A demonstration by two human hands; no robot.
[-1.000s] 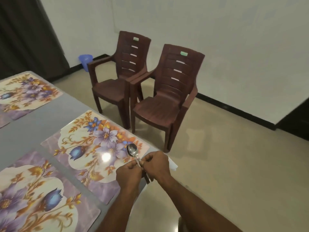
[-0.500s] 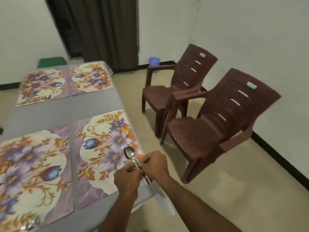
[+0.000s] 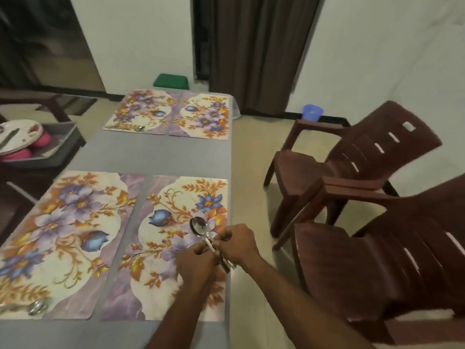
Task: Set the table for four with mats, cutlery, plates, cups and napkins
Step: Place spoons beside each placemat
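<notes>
Steel cutlery (image 3: pixel 204 235) above floral mat (image 3: pixel 161 238)

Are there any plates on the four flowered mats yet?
No, the plates sit stacked in a grey tray beside the table.

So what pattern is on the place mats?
Purple and blue flowers with orange leaves on cream, purple marbled edges on the place mats; head view.

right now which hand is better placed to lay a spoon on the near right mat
Left, probably. The left hand grips the cutlery bundle directly above the near right mat, while the right hand sits by the table edge.
</notes>
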